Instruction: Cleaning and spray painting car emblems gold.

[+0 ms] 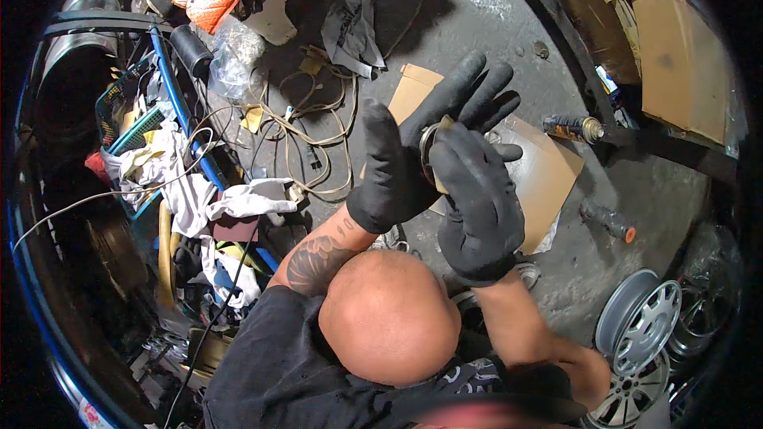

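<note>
My left hand (397, 163), in a black glove, is turned palm up with its thumb and fingers stretched apart. A small round metal piece (426, 149) with a raised rim rests against that palm, partly hidden. Across it lies my right hand (477, 199), also gloved in black, its fingers pressed together over the metal piece. A thin tan piece (447, 121) sticks out from under the right fingers, at their tips and beside the thumb side. Its material I cannot make out.
Flat cardboard (548, 175) lies on the concrete floor beneath my hands. A spray can (574, 128) and a dark cylinder (608, 221) are to the right, near alloy wheels (640, 322). Tangled cable (318, 139) and rags (187, 199) lie left. Cardboard boxes (683, 63) stand far right.
</note>
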Available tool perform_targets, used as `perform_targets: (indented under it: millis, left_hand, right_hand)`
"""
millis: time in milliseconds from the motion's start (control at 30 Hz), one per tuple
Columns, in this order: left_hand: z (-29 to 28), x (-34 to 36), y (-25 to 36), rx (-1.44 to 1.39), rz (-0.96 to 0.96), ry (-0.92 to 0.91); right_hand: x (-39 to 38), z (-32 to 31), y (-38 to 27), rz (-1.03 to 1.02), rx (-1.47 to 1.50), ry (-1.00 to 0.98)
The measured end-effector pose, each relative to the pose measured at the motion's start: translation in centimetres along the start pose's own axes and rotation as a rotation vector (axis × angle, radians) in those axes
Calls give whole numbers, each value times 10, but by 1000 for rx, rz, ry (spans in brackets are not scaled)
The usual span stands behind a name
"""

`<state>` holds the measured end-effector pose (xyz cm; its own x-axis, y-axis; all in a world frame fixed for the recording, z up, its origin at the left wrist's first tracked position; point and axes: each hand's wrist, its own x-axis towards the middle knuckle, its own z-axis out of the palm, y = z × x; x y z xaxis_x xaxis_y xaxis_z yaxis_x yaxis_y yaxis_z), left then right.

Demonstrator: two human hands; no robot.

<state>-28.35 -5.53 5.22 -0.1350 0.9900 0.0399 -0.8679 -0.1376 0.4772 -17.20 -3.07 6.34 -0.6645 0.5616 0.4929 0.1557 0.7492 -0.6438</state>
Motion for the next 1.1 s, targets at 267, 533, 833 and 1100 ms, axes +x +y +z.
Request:
perform_targets:
  millis: [267,533,833,1100]
  left_hand:
    - [-7,-12,13,-216,-266,230]
    - [-9,-10,17,-248,-234,234]
    - [-4,-8,15,-389,-198,248]
    - [-7,-2,10,-248,-131,220]
  right_hand:
    - [13,1,14,-116,-67,-217]
    - [21,1,4,-70,-74,-296]
    - [-9,1,5,-194,-282,-448]
    - [-12,-9,7,-174,-208,-488]
